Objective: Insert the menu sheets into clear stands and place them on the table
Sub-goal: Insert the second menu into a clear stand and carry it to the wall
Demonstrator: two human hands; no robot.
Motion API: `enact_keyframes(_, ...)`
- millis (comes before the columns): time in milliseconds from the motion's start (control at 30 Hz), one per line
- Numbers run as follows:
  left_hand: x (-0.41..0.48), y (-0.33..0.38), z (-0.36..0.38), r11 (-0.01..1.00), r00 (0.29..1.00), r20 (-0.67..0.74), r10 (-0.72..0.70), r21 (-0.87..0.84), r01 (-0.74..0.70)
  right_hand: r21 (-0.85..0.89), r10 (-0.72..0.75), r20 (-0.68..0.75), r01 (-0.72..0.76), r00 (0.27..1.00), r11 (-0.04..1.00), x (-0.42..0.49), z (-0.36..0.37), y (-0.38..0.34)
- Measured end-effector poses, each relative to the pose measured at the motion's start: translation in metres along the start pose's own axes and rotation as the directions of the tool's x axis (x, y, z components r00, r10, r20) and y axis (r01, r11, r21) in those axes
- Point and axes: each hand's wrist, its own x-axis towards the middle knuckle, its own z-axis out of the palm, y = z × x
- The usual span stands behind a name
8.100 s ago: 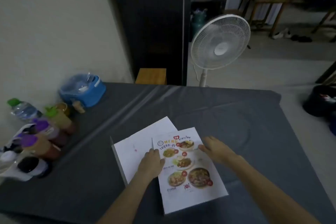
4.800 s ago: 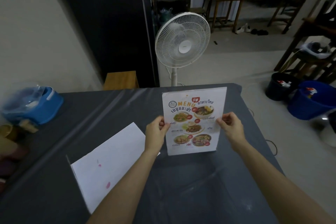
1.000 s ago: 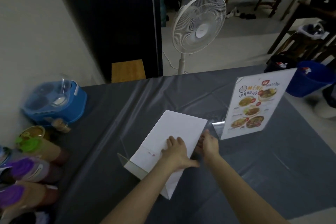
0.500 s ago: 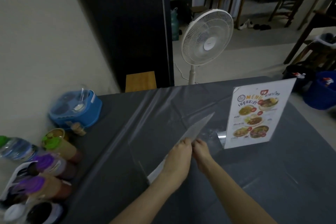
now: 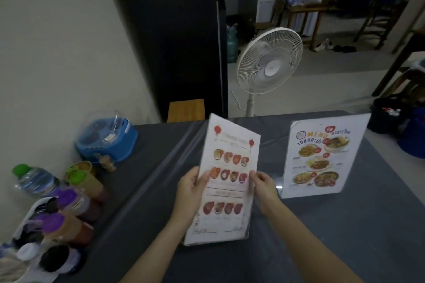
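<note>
A clear stand with a red-pictured menu sheet (image 5: 226, 181) inside is held upright over the middle of the grey table (image 5: 345, 225). My left hand (image 5: 192, 187) grips its left edge and my right hand (image 5: 264, 185) grips its right edge, at mid height. Its bottom end is close to the cloth; I cannot tell if it touches. To the right stands a second clear stand with a colourful food menu (image 5: 319, 156), upright on the table and apart from both hands.
Sauce bottles with purple and green caps (image 5: 76, 200), a water bottle (image 5: 34, 180) and a blue caddy (image 5: 107, 140) crowd the table's left edge by the wall. A white pedestal fan (image 5: 269, 66) stands beyond the far edge. Buckets (image 5: 411, 133) sit on the floor at right.
The stand that lay flat with its white back up has been lifted and turned upright between both hands, its printed side now facing me. The other menu stand has stayed put.
</note>
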Motion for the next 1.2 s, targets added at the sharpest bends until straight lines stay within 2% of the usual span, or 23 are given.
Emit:
enact_keyframes(167,0.011,-0.017,-0.013,0.995,0.993,-0.103,-0.055,-0.083,0.047,-0.055,-0.152,0.028,0.153,0.988,0.987,0.000,-0.014,-0.026)
enact_keyframes(400,0.032,-0.029,-0.008,0.996,0.982,-0.178,-0.065,-0.077,0.052,-0.075,-0.293,0.087,0.300,0.952,0.951,0.003,-0.026,-0.056)
enact_keyframes(533,0.052,-0.037,-0.010,0.997,0.980,-0.195,-0.049,0.048,0.059,-0.110,-0.313,0.094,0.322,0.945,0.940,0.009,-0.028,-0.067)
enact_keyframes(800,0.077,-0.046,-0.013,0.985,0.989,-0.141,-0.038,0.159,0.061,-0.151,-0.338,0.037,0.340,0.940,0.928,0.020,-0.031,-0.059)
enact_keyframes(1067,0.087,-0.050,-0.013,0.974,0.996,-0.090,-0.023,0.223,0.042,-0.148,-0.333,-0.003,0.329,0.943,0.933,0.029,-0.034,-0.054)
enact_keyframes(1200,0.088,-0.038,-0.012,0.988,0.994,-0.100,0.036,0.152,-0.020,-0.104,-0.382,0.047,0.385,0.923,0.917,0.024,-0.027,-0.062)
